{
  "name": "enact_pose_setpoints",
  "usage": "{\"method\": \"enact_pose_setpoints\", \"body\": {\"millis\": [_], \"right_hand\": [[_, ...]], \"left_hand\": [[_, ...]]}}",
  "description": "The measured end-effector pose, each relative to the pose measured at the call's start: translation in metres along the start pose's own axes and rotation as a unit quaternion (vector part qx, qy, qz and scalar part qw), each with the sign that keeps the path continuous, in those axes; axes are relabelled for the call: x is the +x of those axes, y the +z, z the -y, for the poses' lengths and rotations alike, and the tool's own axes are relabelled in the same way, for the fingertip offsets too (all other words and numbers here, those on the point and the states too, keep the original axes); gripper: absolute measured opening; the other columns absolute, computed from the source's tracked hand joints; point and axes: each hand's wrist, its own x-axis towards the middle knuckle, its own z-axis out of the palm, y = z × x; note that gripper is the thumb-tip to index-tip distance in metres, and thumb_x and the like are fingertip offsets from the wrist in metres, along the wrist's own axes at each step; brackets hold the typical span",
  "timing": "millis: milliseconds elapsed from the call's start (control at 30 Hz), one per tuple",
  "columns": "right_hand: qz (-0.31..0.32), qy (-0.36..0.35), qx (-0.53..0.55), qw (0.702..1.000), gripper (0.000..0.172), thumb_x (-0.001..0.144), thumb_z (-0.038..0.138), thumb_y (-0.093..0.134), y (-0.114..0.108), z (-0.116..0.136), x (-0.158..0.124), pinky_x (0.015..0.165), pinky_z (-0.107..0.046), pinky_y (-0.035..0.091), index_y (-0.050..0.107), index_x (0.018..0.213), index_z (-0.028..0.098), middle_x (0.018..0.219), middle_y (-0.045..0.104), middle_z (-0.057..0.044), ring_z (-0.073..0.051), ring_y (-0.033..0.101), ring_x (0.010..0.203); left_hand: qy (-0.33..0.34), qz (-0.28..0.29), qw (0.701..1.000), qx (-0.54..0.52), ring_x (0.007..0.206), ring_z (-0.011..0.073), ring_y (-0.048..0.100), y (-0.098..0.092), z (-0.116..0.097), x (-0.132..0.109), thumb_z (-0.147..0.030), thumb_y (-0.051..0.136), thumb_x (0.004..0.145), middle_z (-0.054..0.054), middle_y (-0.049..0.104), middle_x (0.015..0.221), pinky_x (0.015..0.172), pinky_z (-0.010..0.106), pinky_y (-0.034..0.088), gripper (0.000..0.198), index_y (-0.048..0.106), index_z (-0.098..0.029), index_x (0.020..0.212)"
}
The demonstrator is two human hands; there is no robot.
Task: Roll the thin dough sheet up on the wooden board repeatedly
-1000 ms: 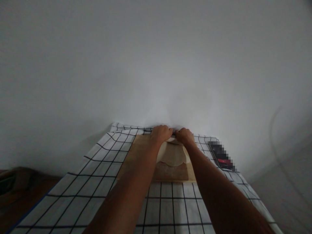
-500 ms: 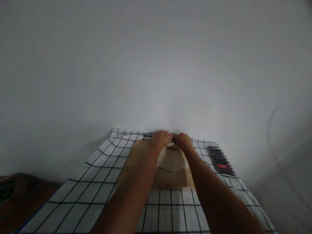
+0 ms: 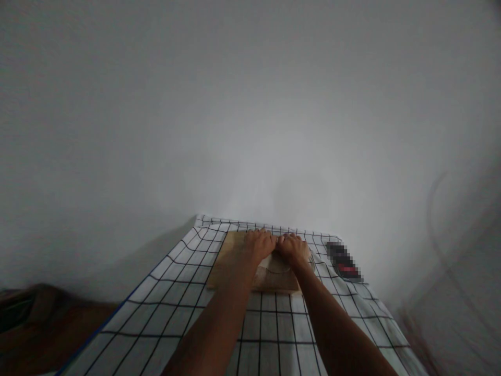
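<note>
A flat, pale sheet of dough [image 3: 271, 264] lies on a wooden board [image 3: 226, 263], and its right side reaches past the board's right edge. Over the dough's far part, my left hand [image 3: 260, 243] is closed with knuckles up. Close beside it, nearly touching, my right hand [image 3: 291, 245] is closed in the same way. Whatever both hands grip is hidden under the fingers. Light flour dusts the near part of the board.
A white cloth with black checks [image 3: 172, 290] covers the table, which stands against a pale wall [image 3: 250, 130]. To the right of the board lies a phone [image 3: 344, 261], its screen blurred out. Brownish things [image 3: 50, 313] sit low at the far left.
Both hands have drawn back toward me, from the board's far edge onto the dough. The view has shifted slightly, so the board and phone appear a little moved.
</note>
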Motion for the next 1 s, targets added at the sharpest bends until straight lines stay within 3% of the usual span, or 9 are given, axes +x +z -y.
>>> {"method": "enact_pose_setpoints", "body": {"millis": [133,367,600,767,1000], "right_hand": [[-0.044,-0.008,-0.001,0.999,0.042,0.102,0.031,0.032,-0.004,0.004,-0.023,0.098,-0.045,0.039,0.072,0.11,0.02,0.12,0.07,-0.015,-0.029,0.061,0.117],[-0.08,-0.005,-0.006,0.997,0.044,0.104,0.034,0.029,-0.007,0.012,-0.064,0.11,-0.051,0.028,0.065,0.126,0.019,0.138,0.061,-0.016,-0.03,0.055,0.126],[-0.074,-0.006,-0.008,0.997,0.042,0.104,0.035,0.034,-0.013,0.018,-0.095,0.096,-0.039,0.042,0.066,0.122,0.015,0.124,0.068,-0.02,-0.027,0.067,0.109],[-0.079,-0.033,-0.005,0.996,0.042,0.106,0.035,0.031,-0.015,0.014,-0.113,0.095,-0.034,0.044,0.065,0.125,0.019,0.133,0.065,-0.016,-0.024,0.067,0.112],[-0.075,-0.02,0.006,0.997,0.044,0.108,0.035,0.027,-0.01,0.003,-0.103,0.087,-0.03,0.048,0.067,0.12,0.023,0.119,0.073,-0.01,-0.02,0.07,0.102]], "left_hand": [[-0.006,-0.019,1.0,-0.014,0.105,0.0306,0.064,-0.01,-0.004,-0.017,-0.028,0.043,0.101,0.016,0.072,0.107,0.096,0.048,0.042,0.031,0.073,-0.018,0.103],[-0.013,-0.054,0.997,-0.052,0.124,0.026,0.056,-0.02,-0.009,-0.05,-0.032,0.043,0.102,0.009,0.068,0.128,0.114,0.048,0.03,0.034,0.066,-0.025,0.126],[-0.028,-0.046,0.994,-0.093,0.129,0.0259,0.053,-0.024,-0.011,-0.072,-0.031,0.048,0.099,0.005,0.069,0.129,0.12,0.051,0.023,0.036,0.067,-0.027,0.129],[-0.024,-0.05,0.994,-0.096,0.132,0.0258,0.05,-0.03,-0.012,-0.083,-0.032,0.045,0.099,0.004,0.068,0.132,0.121,0.05,0.02,0.038,0.065,-0.028,0.132],[-0.03,-0.039,0.995,-0.086,0.132,0.0258,0.051,-0.035,-0.015,-0.08,-0.033,0.045,0.1,0.004,0.067,0.133,0.121,0.05,0.021,0.035,0.067,-0.029,0.128]]}}
